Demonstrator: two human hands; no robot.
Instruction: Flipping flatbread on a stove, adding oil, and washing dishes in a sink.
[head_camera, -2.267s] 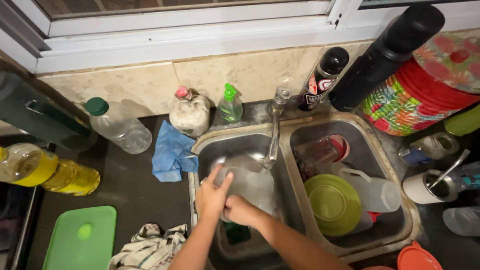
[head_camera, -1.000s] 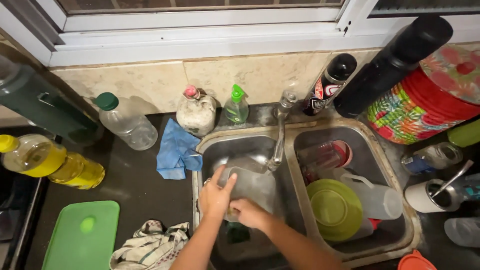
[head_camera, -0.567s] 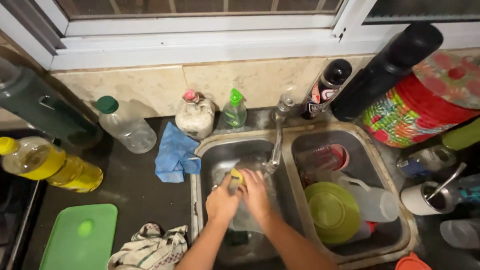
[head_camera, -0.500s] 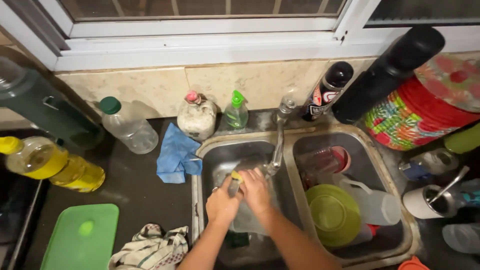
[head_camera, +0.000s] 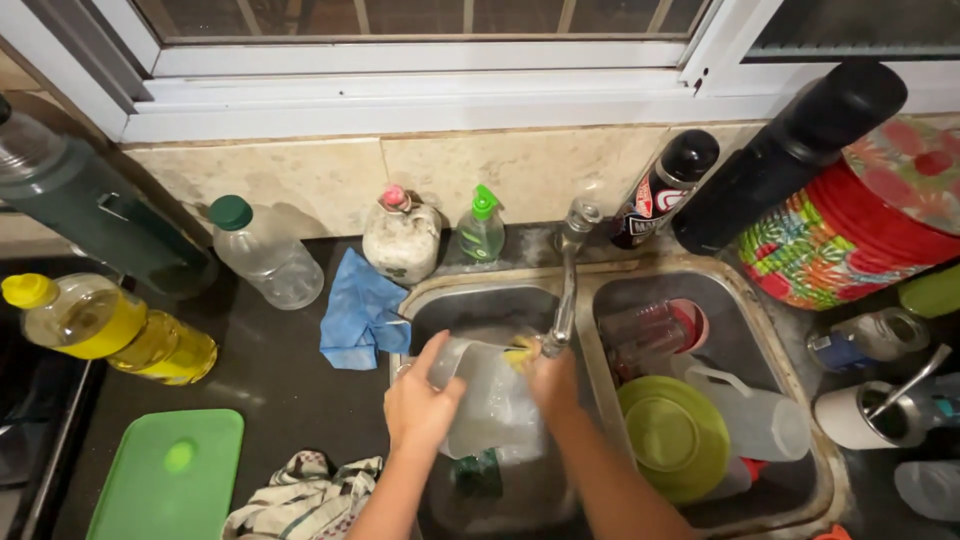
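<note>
Left hand (head_camera: 420, 405): gripping clear plastic jug (head_camera: 490, 400) over left sink basin (head_camera: 450, 310). Right hand (head_camera: 550, 380): closed on yellow sponge (head_camera: 520, 353) at jug's rim, under faucet (head_camera: 565, 300). Right basin crowded: green plate (head_camera: 672, 435), tumblers.

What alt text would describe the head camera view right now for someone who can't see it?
Over the left basin of a steel double sink, the left hand holds a clear plastic jug while the right hand presses a yellow sponge to its rim, beneath the tap. The right basin holds a green plate.
</note>
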